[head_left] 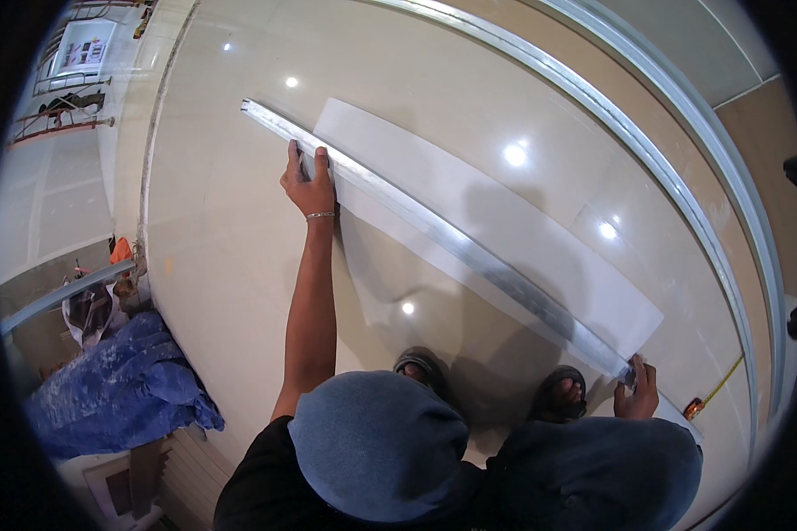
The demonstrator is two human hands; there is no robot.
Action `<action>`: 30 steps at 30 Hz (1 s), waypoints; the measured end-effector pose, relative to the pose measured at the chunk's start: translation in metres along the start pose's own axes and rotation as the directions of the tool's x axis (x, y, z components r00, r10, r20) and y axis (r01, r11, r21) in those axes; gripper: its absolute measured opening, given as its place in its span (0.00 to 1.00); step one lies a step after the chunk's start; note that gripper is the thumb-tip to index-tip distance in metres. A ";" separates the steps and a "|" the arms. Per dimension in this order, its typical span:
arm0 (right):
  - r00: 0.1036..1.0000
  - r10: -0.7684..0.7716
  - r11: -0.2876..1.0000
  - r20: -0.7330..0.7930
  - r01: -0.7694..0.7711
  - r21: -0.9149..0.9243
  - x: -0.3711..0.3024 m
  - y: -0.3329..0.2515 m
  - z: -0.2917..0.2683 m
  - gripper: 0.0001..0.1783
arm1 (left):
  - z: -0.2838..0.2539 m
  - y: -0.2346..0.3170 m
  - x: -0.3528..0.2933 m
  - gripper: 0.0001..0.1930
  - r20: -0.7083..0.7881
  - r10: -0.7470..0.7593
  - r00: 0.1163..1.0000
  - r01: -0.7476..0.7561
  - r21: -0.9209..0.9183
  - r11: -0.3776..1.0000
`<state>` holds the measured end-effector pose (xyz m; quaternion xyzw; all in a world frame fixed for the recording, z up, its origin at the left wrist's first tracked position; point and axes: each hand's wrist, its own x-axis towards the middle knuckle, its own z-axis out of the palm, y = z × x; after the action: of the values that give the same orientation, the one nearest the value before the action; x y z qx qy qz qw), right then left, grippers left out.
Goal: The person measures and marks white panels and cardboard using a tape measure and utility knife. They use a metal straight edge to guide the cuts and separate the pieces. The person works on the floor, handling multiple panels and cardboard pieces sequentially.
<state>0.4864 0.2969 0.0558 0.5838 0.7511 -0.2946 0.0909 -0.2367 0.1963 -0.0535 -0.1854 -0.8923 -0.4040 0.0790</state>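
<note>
A long, straight galvanized metal channel runs slantwise from the far left to the near right, across a white strip of sheet on the floor. My left hand grips the channel a little short of its far end, thumb and fingers on either side of it. At the near right end, my right hand has its fingers closed around the channel's tip; part of that hand is hidden behind my knee. A bracelet circles my left wrist.
Long metal profiles curve along the right side. A tape measure with yellow blade pulled out lies near my right hand. A dusty blue tarp is heaped at the left. My sandalled feet stand close to the channel on glossy tiles.
</note>
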 end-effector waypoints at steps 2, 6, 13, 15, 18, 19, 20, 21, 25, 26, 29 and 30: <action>0.999 -0.050 0.999 -0.012 0.051 0.018 0.006 -0.005 0.000 0.37 | 0.000 -0.005 0.001 0.34 0.024 -0.001 1.000 0.003 -0.070 0.998; 0.999 -0.019 0.999 0.034 0.018 0.032 0.010 -0.008 0.003 0.37 | 0.003 -0.016 0.005 0.35 -0.010 -0.006 1.000 0.006 -0.003 1.000; 0.992 -0.100 0.994 -0.073 0.104 0.044 0.008 -0.009 0.020 0.35 | 0.011 -0.028 0.013 0.34 -0.066 -0.007 0.998 0.004 -0.046 0.999; 0.992 -0.093 0.994 -0.090 0.097 0.044 0.008 -0.009 0.024 0.35 | 0.009 -0.027 0.013 0.34 -0.046 -0.043 0.998 0.045 0.041 0.998; 0.993 -0.078 0.996 -0.092 0.082 0.041 0.008 -0.011 0.025 0.35 | 0.006 -0.023 0.012 0.34 -0.039 -0.047 0.998 0.051 0.105 0.993; 0.992 -0.088 0.995 -0.092 0.091 0.035 0.008 -0.011 0.024 0.35 | 0.006 -0.021 0.012 0.33 -0.043 -0.034 0.998 0.038 0.090 0.995; 0.991 -0.098 0.995 -0.091 0.101 0.029 0.007 -0.011 0.023 0.35 | 0.006 -0.019 0.012 0.33 -0.048 -0.021 0.999 0.024 0.076 0.997; 0.990 -0.091 0.996 -0.107 0.093 0.014 0.005 -0.011 0.022 0.32 | 0.006 -0.017 0.012 0.33 -0.050 -0.017 0.999 0.020 0.077 0.997; 0.989 0.019 0.999 -0.144 -0.024 -0.036 -0.007 -0.010 0.019 0.22 | 0.003 -0.013 0.008 0.31 -0.094 -0.041 0.995 0.036 -0.055 0.998; 0.985 0.099 0.993 -0.142 -0.106 -0.045 -0.010 -0.009 0.020 0.20 | 0.002 -0.012 0.006 0.30 -0.112 -0.097 0.989 0.085 -0.109 0.990; 0.980 -0.003 0.982 -0.199 -0.034 -0.183 -0.017 -0.006 0.027 0.16 | 0.000 -0.010 0.005 0.30 -0.100 -0.097 0.990 0.090 -0.079 0.993; 0.969 -0.083 0.982 -0.234 0.040 -0.183 -0.016 -0.004 0.031 0.17 | 0.000 -0.010 0.006 0.30 -0.074 -0.143 0.987 0.142 -0.022 0.990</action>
<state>0.4808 0.2660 0.0402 0.5810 0.7977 -0.1562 0.0414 -0.2464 0.1922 -0.0586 -0.1063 -0.8963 -0.4227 0.0818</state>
